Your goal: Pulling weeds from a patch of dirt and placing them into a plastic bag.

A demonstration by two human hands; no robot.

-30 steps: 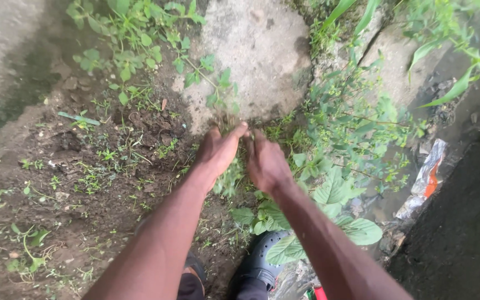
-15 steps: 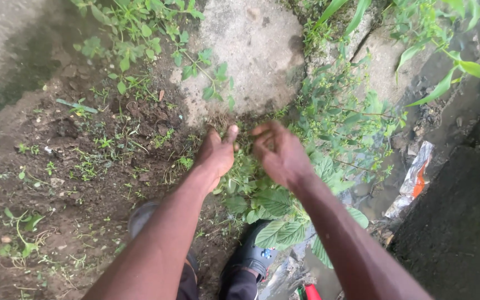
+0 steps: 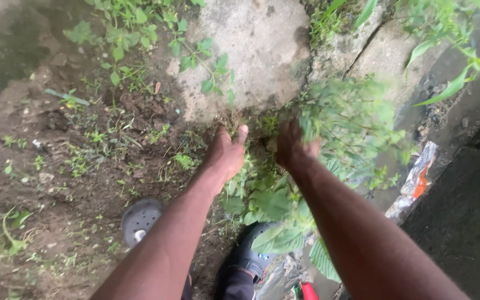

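Both my arms reach down to the ground at the foot of a large grey stone. My left hand is closed around a small tuft of weeds and dry roots at the stone's lower edge. Close beside it, my right hand grips the stems of a bushy green weed, whose leaves are blurred. Broad-leaved weeds grow just below both hands.
Bare dark soil with small sprouts lies to the left. My two dark clogs stand below my arms. A second stone sits upper right, a crumpled wrapper and a dark drain edge to the right.
The view has shifted, so the hands sit slightly higher and closer. The bushy weed in my right hand now swings up and to the right, blurred with motion. My left shoe has come into view.
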